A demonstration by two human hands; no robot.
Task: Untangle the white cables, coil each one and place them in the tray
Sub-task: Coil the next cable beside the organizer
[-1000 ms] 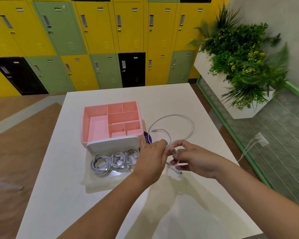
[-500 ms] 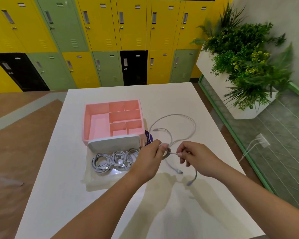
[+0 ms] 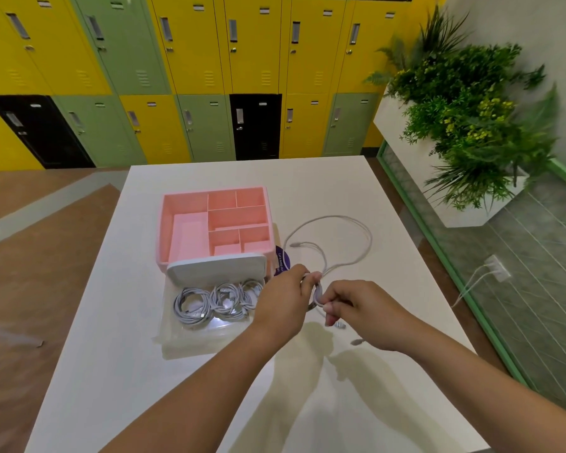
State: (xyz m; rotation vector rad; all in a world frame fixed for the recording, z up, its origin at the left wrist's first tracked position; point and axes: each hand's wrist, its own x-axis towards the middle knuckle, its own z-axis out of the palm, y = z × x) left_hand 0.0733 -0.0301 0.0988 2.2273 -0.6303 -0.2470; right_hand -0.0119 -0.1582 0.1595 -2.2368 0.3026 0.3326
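Observation:
A loose white cable (image 3: 356,223) loops over the white table (image 3: 389,289) behind my hands. My left hand (image 3: 283,297) pinches a bunch of its strands at its fingertips. My right hand (image 3: 361,308) grips the same cable just below and to the right; two plug ends hang under it. A clear tray (image 3: 190,338) at the left holds three coiled white cables (image 3: 214,302), with a white lid (image 3: 216,266) propped at its far edge.
A pink divided organiser (image 3: 183,204) stands behind the clear tray. A purple round sticker (image 3: 283,259) lies beside it. A white planter with green plants (image 3: 471,125) stands to the right. Lockers line the far wall.
My right hand has moved in toward my left hand and closed on the cable bunch. The hanging cable ends have risen closer under my right hand.

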